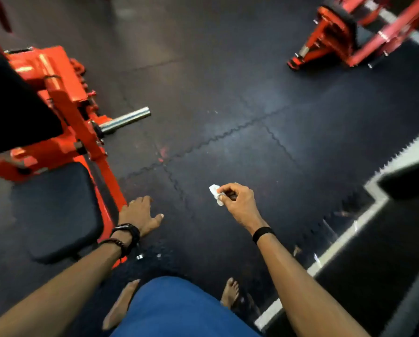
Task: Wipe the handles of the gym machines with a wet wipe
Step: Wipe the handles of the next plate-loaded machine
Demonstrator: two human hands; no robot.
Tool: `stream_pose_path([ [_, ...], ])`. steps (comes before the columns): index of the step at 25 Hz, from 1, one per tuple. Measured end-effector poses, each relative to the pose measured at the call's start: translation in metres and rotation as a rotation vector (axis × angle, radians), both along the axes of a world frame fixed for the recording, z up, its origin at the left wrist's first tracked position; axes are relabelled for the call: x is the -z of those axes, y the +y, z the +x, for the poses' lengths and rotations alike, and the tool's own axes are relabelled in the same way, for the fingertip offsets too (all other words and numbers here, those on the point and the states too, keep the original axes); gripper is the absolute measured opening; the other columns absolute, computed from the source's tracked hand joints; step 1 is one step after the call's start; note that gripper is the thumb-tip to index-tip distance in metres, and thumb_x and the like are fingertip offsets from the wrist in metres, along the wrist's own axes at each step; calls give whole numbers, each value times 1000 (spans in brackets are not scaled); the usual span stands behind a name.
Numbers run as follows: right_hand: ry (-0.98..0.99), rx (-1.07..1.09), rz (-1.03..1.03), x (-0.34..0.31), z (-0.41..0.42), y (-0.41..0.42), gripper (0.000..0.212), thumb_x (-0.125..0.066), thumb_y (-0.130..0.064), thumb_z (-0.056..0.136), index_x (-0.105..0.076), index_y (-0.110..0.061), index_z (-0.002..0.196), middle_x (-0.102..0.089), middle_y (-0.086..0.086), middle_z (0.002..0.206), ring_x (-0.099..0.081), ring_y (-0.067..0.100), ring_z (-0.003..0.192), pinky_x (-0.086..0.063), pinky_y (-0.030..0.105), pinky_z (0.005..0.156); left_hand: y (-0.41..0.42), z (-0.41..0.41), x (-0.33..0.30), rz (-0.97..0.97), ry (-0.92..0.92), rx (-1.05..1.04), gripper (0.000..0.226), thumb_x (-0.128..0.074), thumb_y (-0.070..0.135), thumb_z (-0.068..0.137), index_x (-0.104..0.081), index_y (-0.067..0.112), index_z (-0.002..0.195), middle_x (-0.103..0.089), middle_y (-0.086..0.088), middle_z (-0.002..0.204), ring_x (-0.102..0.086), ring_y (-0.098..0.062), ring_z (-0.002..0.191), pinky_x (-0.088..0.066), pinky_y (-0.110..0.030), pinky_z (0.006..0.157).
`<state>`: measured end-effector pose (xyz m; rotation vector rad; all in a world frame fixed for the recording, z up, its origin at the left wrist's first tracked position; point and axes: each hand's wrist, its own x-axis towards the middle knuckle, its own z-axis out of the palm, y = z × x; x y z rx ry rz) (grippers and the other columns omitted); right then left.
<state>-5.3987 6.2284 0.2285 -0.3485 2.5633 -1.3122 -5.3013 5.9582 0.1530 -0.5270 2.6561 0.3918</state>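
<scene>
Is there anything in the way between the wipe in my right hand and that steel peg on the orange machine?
Nothing visible. The right hand pinches the wet wipe above bare floor mat, and the steel peg sticks out freely up-left. The open left hand sits lower, beside the seat pad, off that line.

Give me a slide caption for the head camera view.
Right hand pinches a wet wipe above the floor mat; left hand open beside an orange gym machine.

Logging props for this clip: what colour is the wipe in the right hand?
White: the wet wipe, pinched by the right hand, shows in the head view.
</scene>
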Motion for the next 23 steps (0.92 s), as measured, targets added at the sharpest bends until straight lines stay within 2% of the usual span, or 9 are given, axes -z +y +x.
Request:
stream_pose_path([
  [2,11,-128,11,4,-34,16,15,-71,-2,83,-73,-16,86,-65,-10,82,-62,0,73,-47,10,69,13,11,6,38,3,-224,62,-61,57,84,-51,16,129,-57,-10,132,-55,-33,121,-45,-44,97],
  [5,9,-364,32,3,-69,26,18,-71,-2,83,-72,-20,86,-66,-3,84,-64,10,76,-51,18,72,56,53,8,70,-19,-522,58,-63,54,85,-53,17,128,-60,-10,130,-57,-34,119,-44,-42,95],
  [8,21,-544,5,0,-107,11,17,-71,-1,83,-73,-17,89,-68,-1,86,-64,7,77,-51,13,72,93,82,18,32,-78,-667,57,-61,56,85,-53,17,127,-59,-8,131,-57,-31,120,-44,-41,95],
  [11,32,-620,13,5,-135,-18,15,-71,-1,84,-73,-14,90,-70,-1,86,-64,-2,76,-48,9,71,101,89,32,60,-140,-834,60,-59,57,86,-50,17,130,-57,-7,133,-54,-29,123,-43,-41,98],
  [14,6,-748,47,10,-154,-51,15,-70,-2,84,-73,-16,89,-70,-5,85,-63,-3,77,-48,9,70,116,78,37,143,-200,-985,63,-58,59,83,-49,18,130,-56,-7,134,-54,-29,124,-43,-42,99],
  [20,21,-1066,89,16,-158,-143,17,-70,-1,83,-73,-17,87,-68,-4,85,-63,1,79,-48,10,71,128,56,29,220,-182,-1270,64,-57,62,81,-50,21,128,-56,-4,134,-53,-26,124,-42,-42,100],
  [23,-60,-1250,95,45,-152,-186,20,-69,1,83,-72,-18,88,-70,-6,87,-66,6,82,-52,16,74,130,35,36,227,-109,-1423,65,-54,66,84,-46,25,134,-53,2,137,-51,-21,126,-41,-40,101],
])
